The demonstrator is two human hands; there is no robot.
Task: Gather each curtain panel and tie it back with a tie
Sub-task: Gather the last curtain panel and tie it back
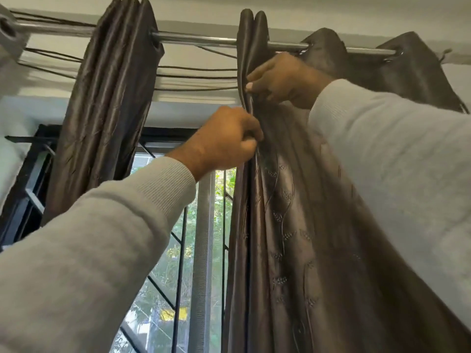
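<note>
While the fingers of the left hand (224,138) curl tight around the leading edge of a dark brown satin curtain panel with a stitched vine pattern (288,225), pinching its folds, the right hand (283,77) grips the same edge just above, thumb and fingers closed on the cloth. The panel's bunched pleats run straight up from the right hand's fingertips to a shiny round metal curtain rod (198,40), and the rest of the fabric falls away below and to the right of both hands, behind the right arm's pale grey knit sleeve (387,149). Well to the left of the fingers, a second plain dark brown panel (107,105) hangs gathered on the same rod. Between the two panels, below the left hand, a black-barred window (178,250) shows green foliage.
</note>
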